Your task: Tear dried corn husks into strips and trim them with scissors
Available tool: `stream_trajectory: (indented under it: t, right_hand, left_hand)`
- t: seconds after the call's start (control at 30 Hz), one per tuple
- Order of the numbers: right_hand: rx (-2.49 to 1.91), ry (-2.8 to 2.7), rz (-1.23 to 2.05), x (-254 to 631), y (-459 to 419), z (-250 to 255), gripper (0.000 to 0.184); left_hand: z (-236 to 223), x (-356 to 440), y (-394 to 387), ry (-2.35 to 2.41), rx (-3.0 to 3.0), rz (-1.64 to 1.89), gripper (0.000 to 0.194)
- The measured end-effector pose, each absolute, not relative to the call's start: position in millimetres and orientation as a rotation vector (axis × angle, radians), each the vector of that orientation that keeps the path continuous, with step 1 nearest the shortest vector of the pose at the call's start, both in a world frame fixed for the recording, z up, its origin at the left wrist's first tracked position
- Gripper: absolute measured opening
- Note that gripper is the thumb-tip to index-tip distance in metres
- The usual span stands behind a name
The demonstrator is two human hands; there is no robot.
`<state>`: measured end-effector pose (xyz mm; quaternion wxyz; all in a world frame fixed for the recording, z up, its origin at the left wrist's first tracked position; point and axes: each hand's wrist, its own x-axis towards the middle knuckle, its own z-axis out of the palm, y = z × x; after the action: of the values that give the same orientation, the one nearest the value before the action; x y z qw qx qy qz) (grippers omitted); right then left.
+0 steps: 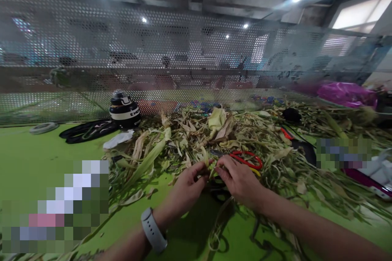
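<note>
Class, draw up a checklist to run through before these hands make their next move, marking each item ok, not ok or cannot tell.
1. Both hands in view: ok; the left hand and right hand are close together.
2. Firm grip on the green strip: cannot tell; the fingers partly hide it.
3. Red-handled scissors well away from the hands: not ok; the handle lies right by the right hand.
4. Scissor blades closed: cannot tell; mostly hidden.
5. Dry leaves kept in one tidy pile: not ok; they spread widely over the green table.
6. Black bottle upright: ok.
</note>
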<state>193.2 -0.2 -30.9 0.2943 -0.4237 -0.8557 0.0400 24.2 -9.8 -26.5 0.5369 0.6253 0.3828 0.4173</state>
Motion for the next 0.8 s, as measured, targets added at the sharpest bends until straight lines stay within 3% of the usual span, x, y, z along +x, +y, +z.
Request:
stream_trajectory:
  t: [0.2, 0.47, 0.6, 0.7, 0.8]
  right_hand:
    - [-1.201, -2.192, 0.340, 191, -2, -36, 0.015]
    - [-1.182, -2.036, 0.576, 185, -7, -34, 0.017]
    - [-1.114, -1.952, 0.669, 185, -5, -36, 0.017]
    - [-1.050, -1.979, 0.563, 187, -3, -39, 0.032]
    - [-0.964, -2.182, 0.223, 190, -1, -41, 0.019]
  left_hand:
    - [-22, 21, -14, 0.892, 1.589, 0.932, 0.033]
    - [-24, 24, -18, 0.911, 1.511, 1.019, 0.016]
    - [-33, 26, -12, 0.937, 1.344, 1.073, 0.022]
    - [-36, 24, -8, 1.009, 1.157, 1.121, 0.025]
    - [-37, 20, -5, 1.045, 1.083, 1.147, 0.025]
